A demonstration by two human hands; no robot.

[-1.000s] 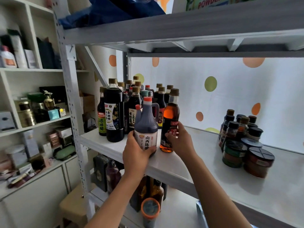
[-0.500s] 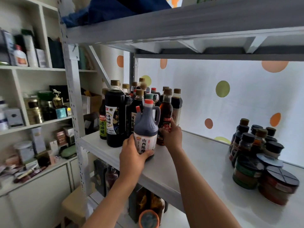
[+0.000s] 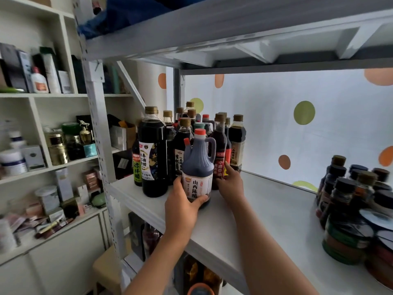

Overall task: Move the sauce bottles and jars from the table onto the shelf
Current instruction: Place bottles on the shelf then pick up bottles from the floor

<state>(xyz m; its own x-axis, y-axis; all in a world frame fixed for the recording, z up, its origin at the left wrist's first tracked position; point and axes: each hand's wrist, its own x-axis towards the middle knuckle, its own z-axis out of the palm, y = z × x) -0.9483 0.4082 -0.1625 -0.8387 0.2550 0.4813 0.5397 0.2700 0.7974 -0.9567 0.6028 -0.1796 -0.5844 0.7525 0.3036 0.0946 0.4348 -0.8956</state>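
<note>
- We hold the jug [image 3: 197, 167] low on its labelled belly with our left hand [image 3: 184, 206], thumb across the front of the label and fingers wrapped round the far side; a low grip likely keeps a heavy, full jug steady as it settles on the shelf [image 3: 265, 211].
- Our right hand [image 3: 230, 184] curls round the base of the tall bottle [image 3: 220, 152] with the red label, just behind and right of the jug, probably to slide it in against the crowd of bottles [image 3: 180, 133] at the shelf's left end.
- Both sit on the shelf board near its front edge; whether the jug's base is fully down we cannot tell.
- The jug stands upright, long axis vertical, orange cap up, loop handle on its right side, label facing us.
- The tall bottle is also upright, neck up.
- A group of small jars [image 3: 348, 213] stands well apart at the right, leaving bare board between.
</note>
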